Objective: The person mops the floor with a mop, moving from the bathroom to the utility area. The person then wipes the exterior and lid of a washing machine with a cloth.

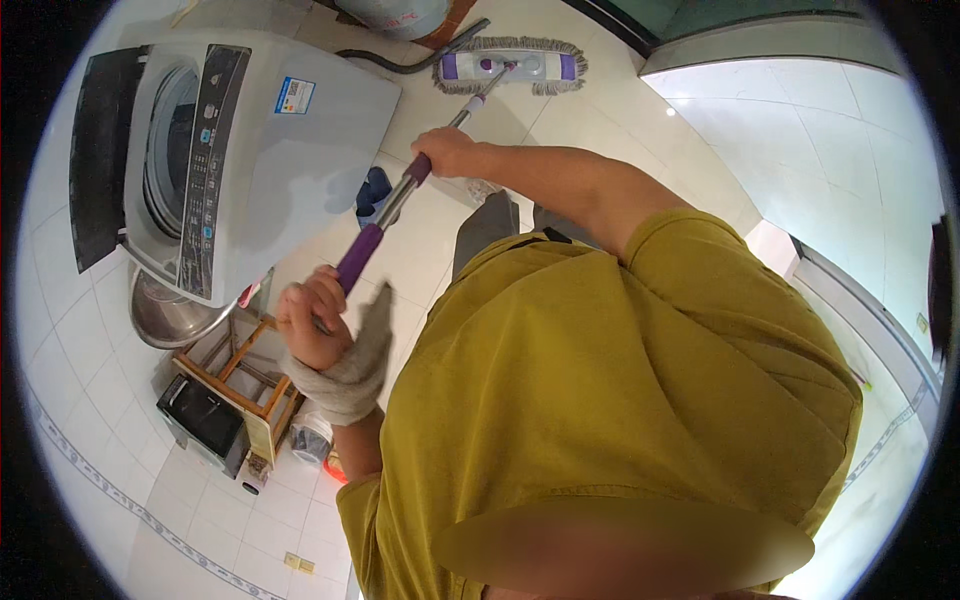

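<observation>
Washing machine (pixel 310 170): on the left, with its dark lid (pixel 103 150) open, its body beside the pole and apart from it.
Metal basin (pixel 172 312): near the machine's lower corner, beyond the left hand's reach as it now stands.
Wooden stool (pixel 222 380): to the left of the left hand and clear of the pole.
Left hand (pixel 315 318): fingers wrapped around the mop near its upper end, at the purple grip (pixel 358 257); grey cloth (pixel 345 385) circles the wrist, one end hanging loose.
Slippers (pixel 372 195): dark blue, on the floor between machine and pole.
Mop (pixel 397 200): held by both hands; its long axis slants from the left hand, forward and to the right, down to the floor.
Right hand (pixel 445 155): clenched around the pole farther down, its arm reaching across in front of the body; of the two hands, it is the nearer to the mop head.
Mop head (pixel 525 66): flat on the floor tiles, ahead and to the right of both hands; its own long side runs roughly across the person's front, the pole joining at its middle.
Black hose (pixel 400 67): curves along the floor just beside the mop head's left end.
</observation>
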`<state>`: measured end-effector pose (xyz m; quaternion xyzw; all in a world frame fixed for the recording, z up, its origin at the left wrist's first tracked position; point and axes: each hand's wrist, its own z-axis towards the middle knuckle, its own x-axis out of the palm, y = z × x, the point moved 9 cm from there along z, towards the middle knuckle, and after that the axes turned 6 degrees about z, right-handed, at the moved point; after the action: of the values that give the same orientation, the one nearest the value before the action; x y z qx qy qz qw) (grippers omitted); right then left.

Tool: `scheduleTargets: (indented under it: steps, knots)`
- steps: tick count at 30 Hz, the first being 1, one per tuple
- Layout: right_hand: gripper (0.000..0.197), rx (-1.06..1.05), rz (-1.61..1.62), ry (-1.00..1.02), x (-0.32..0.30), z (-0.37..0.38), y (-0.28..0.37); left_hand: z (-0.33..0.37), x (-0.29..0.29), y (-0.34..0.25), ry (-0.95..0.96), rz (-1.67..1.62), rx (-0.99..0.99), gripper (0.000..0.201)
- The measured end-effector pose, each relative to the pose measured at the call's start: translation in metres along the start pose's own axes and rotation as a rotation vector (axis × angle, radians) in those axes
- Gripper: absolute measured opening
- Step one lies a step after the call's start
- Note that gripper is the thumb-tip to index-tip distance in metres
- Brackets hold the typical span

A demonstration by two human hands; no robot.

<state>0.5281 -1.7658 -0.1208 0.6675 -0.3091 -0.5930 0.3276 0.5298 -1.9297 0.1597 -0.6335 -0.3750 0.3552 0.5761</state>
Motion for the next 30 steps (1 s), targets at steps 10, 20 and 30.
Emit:
scheduleTargets:
  steps: [10, 20, 30]
  knots:
    - [0.017, 0.206, 0.050, -0.105, -0.055, -0.103, -0.045, 0.027, 0.089, -0.002, 0.275, -0.124, -0.085, 0.034]
    - [0.018, 0.547, -0.006, -0.221, -0.140, -0.338, -0.207, -0.030, 0.319, 0.067, 0.673, 0.153, 0.480, 0.025]
    - [0.018, 0.814, -0.140, -0.311, -0.172, -0.434, -0.232, -0.066, 0.419, 0.142, 0.684, -0.326, -0.328, 0.038]
